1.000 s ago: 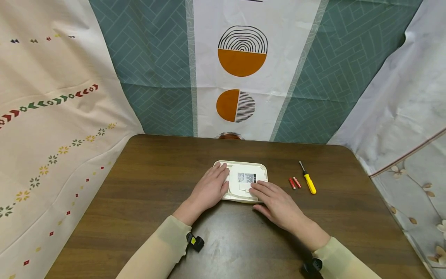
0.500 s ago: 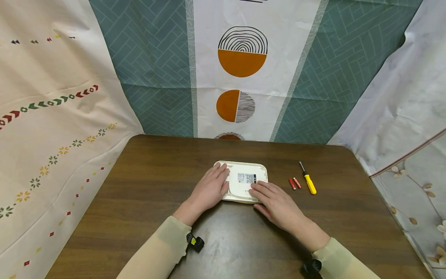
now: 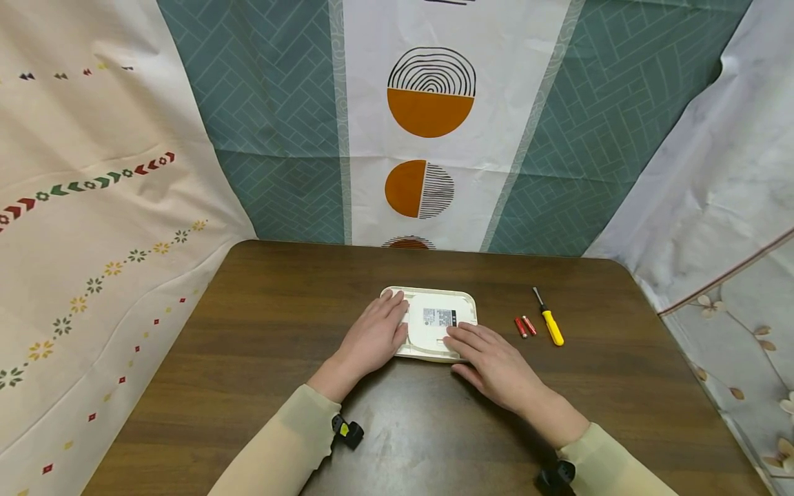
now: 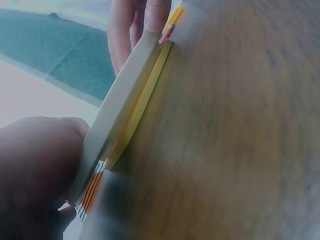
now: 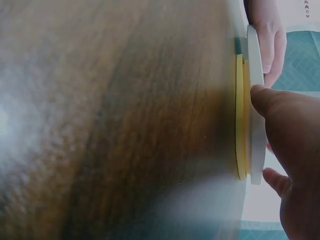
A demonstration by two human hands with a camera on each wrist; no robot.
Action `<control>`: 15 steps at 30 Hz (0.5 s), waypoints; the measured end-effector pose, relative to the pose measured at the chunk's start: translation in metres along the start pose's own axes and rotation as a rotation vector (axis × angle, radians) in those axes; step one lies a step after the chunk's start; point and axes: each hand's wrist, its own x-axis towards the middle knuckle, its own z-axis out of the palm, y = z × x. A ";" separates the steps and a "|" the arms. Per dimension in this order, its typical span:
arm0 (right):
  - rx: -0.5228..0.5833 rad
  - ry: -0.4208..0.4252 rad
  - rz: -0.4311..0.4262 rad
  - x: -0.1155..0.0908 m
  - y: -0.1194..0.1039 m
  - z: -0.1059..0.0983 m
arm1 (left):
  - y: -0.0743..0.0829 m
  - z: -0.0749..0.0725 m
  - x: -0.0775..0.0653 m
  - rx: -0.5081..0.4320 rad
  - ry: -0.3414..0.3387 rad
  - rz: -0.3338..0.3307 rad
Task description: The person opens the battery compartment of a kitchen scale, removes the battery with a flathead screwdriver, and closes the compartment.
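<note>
A flat white plastic device with rounded corners lies on the wooden table, a printed label facing up. Its lower side is a thinner yellow slab in the left wrist view. My left hand rests across the device's left part with fingers straight. My right hand lies over the front right corner, fingertips on the top face below the label. In the right wrist view, the right thumb touches the device's edge. Neither hand is wrapped round it.
Two small red batteries lie on the table right of the device. Beside them is a screwdriver with a yellow handle, its tip pointing away. A patterned cloth hangs behind the table's far edge.
Both hands stay in place on the device. A small rectangular outline below the label, distinct one second ago, shows only faintly now.
</note>
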 end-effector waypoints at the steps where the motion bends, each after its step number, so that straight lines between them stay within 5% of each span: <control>1: 0.001 -0.001 0.000 0.000 0.000 0.000 | 0.000 0.000 0.000 -0.001 0.001 0.001; 15: 0.011 -0.073 0.070 -0.004 -0.001 -0.005 | -0.001 -0.001 0.000 0.012 -0.013 0.004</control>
